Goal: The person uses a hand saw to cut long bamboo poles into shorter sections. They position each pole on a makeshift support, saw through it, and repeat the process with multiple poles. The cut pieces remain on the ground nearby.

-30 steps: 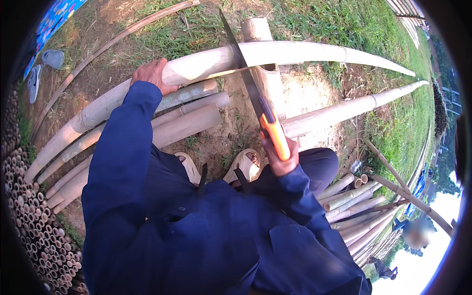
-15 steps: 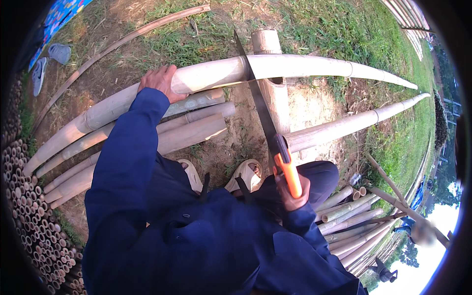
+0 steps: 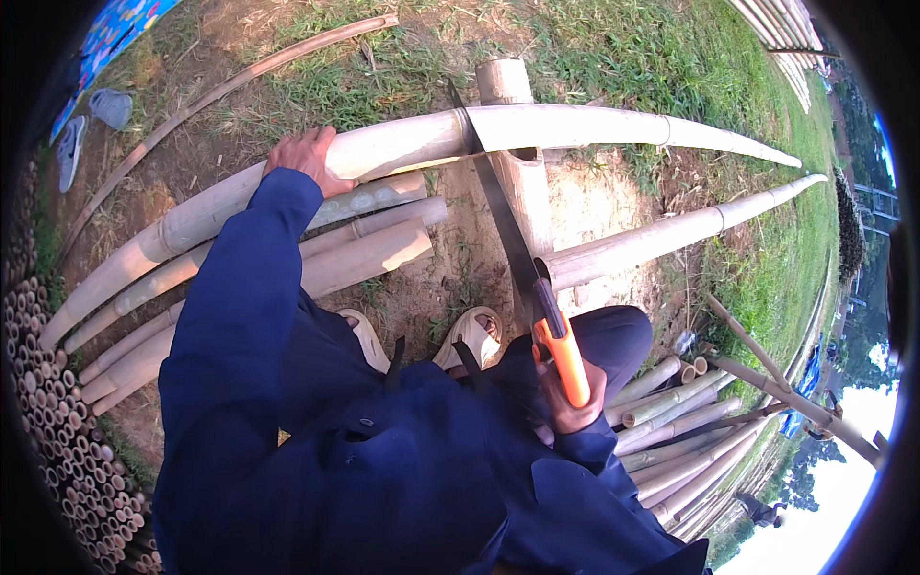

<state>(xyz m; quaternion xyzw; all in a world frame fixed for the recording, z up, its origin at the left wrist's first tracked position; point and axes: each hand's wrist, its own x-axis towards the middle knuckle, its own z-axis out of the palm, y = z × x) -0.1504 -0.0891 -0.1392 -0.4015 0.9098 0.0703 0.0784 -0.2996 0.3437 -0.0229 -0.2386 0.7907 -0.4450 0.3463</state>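
Note:
A long pale bamboo pole (image 3: 575, 126) lies across the view from left to far right, resting over a thick bamboo piece (image 3: 524, 187) on the ground. My left hand (image 3: 309, 158) is wrapped over the pole, left of the saw. The dark blade of a hand saw (image 3: 500, 206) crosses the pole just left of that support, its teeth at the pole. My right hand (image 3: 575, 388) is closed round the saw's orange handle, low and near my right knee. How deep the cut goes cannot be made out.
Several cut bamboo lengths (image 3: 369, 264) lie beside my left arm. Another pole (image 3: 652, 240) stretches right of the saw. Stacked bamboo ends (image 3: 72, 450) fill the left edge; more poles (image 3: 685, 422) lie at lower right. Grey shoes (image 3: 110, 108) sit at upper left. My sandalled feet (image 3: 470, 337) are below the blade.
The whole view has shifted slightly left. My right hand and the saw handle sit marginally lower against the pole; my left hand keeps its hold.

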